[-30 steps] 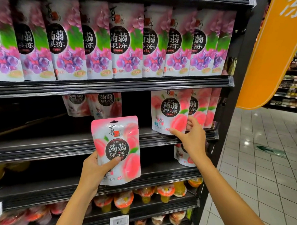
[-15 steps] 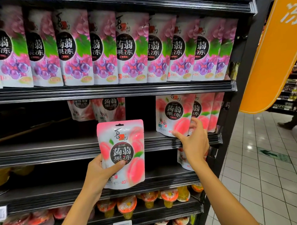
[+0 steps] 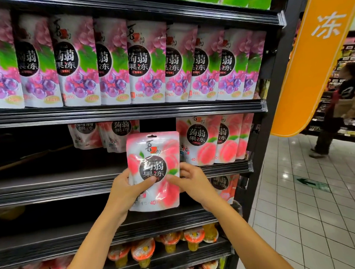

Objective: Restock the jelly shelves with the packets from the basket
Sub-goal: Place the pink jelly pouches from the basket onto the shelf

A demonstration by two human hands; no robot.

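Note:
Both hands hold one pink peach jelly packet (image 3: 153, 155) upright in front of the middle shelf (image 3: 53, 185). My left hand (image 3: 128, 188) grips its lower left side, thumb across the front. My right hand (image 3: 190, 181) pinches its right edge, thumb on the front. On that shelf, several peach packets (image 3: 211, 141) stand at the right and a few more (image 3: 104, 135) lean further back, left of centre. The shelf's left part is dark and bare. The basket is out of view.
Purple grape jelly packets (image 3: 130, 63) fill the shelf above. Jelly cups (image 3: 172, 243) sit on a lower shelf. An orange sign (image 3: 311, 65) hangs at the right. A person (image 3: 338, 108) stands in the tiled aisle beyond it.
My right hand left the shelved peach packets and came left onto the held packet's right edge. The packet rose slightly and moved right towards the shelf gap.

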